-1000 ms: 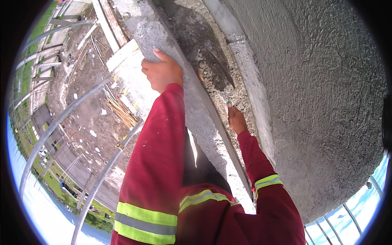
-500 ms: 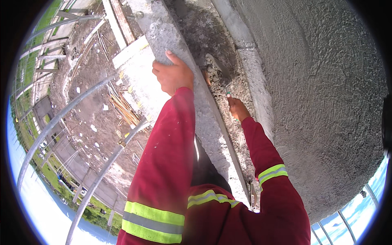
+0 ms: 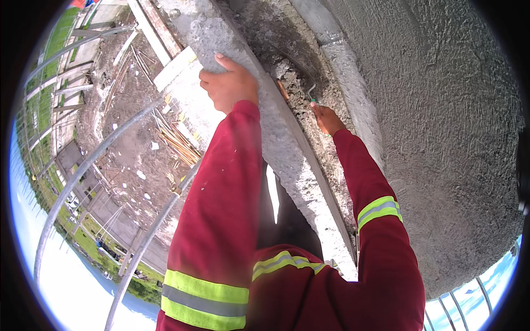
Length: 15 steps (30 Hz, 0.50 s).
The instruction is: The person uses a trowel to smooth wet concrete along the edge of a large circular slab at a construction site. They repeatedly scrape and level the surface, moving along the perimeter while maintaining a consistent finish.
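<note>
My right hand [image 3: 328, 119] is closed around the green handle of a trowel [image 3: 312, 89], whose blade shows almost edge-on. The trowel sits over a strip of loose, crumbly mortar [image 3: 295, 80] lying between a long grey board and a wall. My left hand [image 3: 231, 85] grips the cement-crusted board [image 3: 284, 160] near its left edge, thumb stretched along the top and fingers curled at the side. A small orange-brown piece [image 3: 283, 90] lies in the mortar next to the board, left of the trowel.
A rough grey rendered wall [image 3: 441, 127] fills the right side, with a paler ledge [image 3: 359, 94] along its foot. Metal rails [image 3: 94, 157] curve across the left. Far below, a bundle of thin sticks [image 3: 178, 140] lies on littered ground. Wooden planks [image 3: 152, 33] stand at upper left.
My right hand has moved slightly up and right, and the trowel blade has turned from showing its flat face to nearly edge-on. My left hand keeps its hold on the board. The view has shifted slightly.
</note>
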Each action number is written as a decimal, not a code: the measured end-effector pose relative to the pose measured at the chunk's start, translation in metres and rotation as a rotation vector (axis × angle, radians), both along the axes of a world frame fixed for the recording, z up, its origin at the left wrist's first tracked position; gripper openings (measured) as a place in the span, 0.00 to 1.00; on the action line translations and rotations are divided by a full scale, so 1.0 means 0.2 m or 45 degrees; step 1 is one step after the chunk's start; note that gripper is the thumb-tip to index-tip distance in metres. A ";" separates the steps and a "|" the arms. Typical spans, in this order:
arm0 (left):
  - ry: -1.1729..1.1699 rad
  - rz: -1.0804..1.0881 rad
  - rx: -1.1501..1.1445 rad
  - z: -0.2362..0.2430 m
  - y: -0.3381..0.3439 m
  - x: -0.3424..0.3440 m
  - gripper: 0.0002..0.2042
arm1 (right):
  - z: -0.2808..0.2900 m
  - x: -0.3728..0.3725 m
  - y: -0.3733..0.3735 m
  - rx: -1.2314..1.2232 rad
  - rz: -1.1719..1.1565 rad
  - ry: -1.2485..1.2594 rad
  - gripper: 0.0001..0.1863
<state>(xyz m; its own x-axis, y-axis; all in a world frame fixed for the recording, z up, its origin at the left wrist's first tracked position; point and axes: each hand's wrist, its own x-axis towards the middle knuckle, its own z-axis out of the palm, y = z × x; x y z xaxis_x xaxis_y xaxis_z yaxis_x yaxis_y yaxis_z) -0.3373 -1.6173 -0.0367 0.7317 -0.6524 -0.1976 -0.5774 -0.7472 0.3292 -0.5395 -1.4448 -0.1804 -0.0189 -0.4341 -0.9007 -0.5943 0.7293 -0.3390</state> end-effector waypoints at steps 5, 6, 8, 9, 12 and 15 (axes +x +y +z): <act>0.037 -0.021 0.034 0.00 0.01 0.00 0.33 | 0.31 -0.28 0.43 -0.021 0.125 0.145 0.30; 0.044 -0.021 0.018 0.00 0.01 0.00 0.33 | 0.36 -0.30 0.51 -0.119 0.074 0.141 0.25; 0.034 -0.032 -0.014 0.01 0.01 0.00 0.33 | 0.40 -0.30 0.68 -0.226 -0.382 -0.155 0.23; 0.031 -0.028 -0.004 0.01 0.02 0.01 0.33 | 0.40 -0.27 0.77 -0.196 -0.428 -0.032 0.22; 0.046 -0.028 0.002 -0.01 0.01 0.01 0.34 | 0.33 -0.19 1.07 -0.219 -0.656 0.167 0.23; 0.049 -0.033 -0.026 -0.01 0.02 0.01 0.34 | 0.26 -0.16 1.37 -0.246 -0.452 0.332 0.24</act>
